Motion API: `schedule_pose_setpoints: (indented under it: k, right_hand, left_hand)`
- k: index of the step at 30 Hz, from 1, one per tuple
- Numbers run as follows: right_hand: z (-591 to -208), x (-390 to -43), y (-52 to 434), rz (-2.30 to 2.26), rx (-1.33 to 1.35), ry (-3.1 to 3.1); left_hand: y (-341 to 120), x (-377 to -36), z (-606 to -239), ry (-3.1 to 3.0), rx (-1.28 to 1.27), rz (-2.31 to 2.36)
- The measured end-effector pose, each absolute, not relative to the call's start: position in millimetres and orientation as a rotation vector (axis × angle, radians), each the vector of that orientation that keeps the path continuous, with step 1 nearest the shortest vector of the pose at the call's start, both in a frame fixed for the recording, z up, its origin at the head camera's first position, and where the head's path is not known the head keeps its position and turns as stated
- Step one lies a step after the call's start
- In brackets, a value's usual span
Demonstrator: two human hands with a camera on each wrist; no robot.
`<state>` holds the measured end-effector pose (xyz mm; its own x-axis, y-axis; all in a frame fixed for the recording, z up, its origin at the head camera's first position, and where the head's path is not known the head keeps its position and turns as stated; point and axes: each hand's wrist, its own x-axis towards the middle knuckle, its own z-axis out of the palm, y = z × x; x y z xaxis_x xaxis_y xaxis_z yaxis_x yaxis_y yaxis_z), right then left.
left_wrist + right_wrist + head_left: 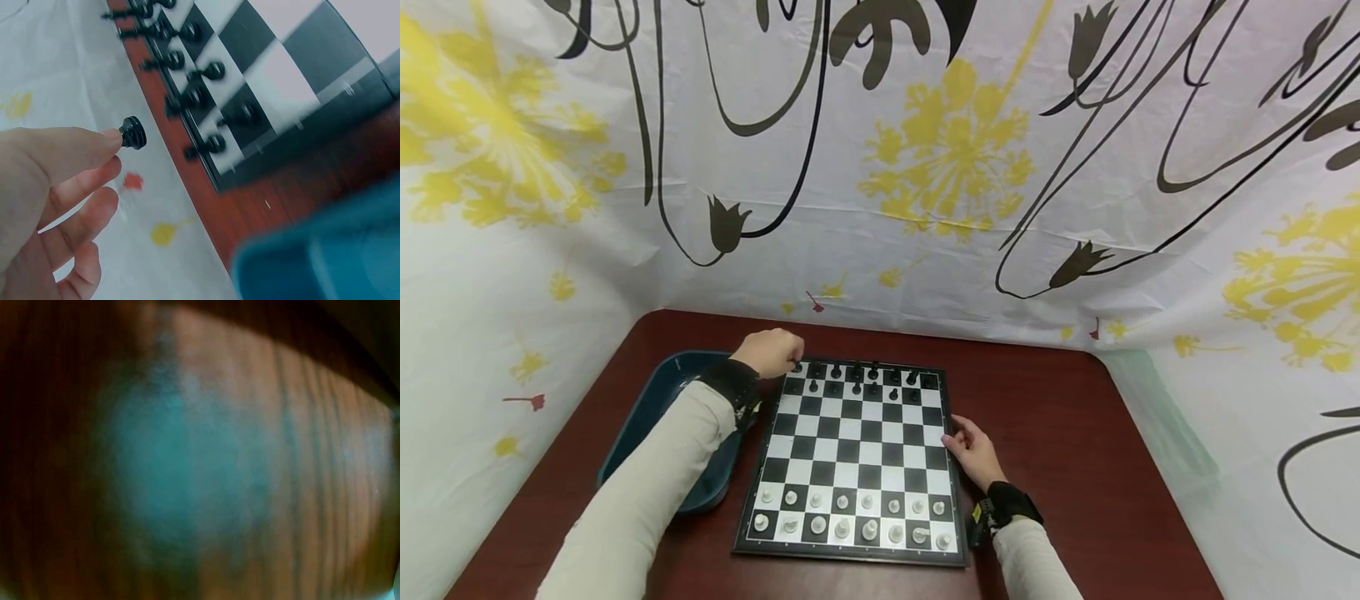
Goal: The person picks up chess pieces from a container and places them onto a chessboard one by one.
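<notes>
A black-and-white chessboard (857,450) lies on the red-brown table (1060,433). Black pieces (865,377) fill its far rows and white pieces (850,517) its near rows. My left hand (771,352) hovers at the board's far left corner and pinches a black chess piece (132,132) between thumb and forefinger, just off the board's (275,94) edge. My right hand (973,450) rests on the table, its fingers touching the board's right edge and holding nothing. The right wrist view shows only blurred wood.
A dark blue tray (662,417) sits left of the board, under my left forearm, and fills a corner of the left wrist view as a blue tray (325,256). A floral curtain (925,167) closes off the table's back and sides.
</notes>
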<state>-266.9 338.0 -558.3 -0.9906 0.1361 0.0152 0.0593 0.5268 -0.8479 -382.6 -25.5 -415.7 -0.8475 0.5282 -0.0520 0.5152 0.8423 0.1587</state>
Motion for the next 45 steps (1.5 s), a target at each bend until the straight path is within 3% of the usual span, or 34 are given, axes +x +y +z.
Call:
schedule_pose_setpoints:
  k: [24,45]
  right_hand:
    - [-559,-270,343,1.498,-0.217,-2.643]
    - [-561,-271,344,1.505,-0.18,-2.639]
  left_hand:
    - [143,-395,-436,2.67,1.317,0.426]
    - [196,-390,-480,2.715,1.317,0.392]
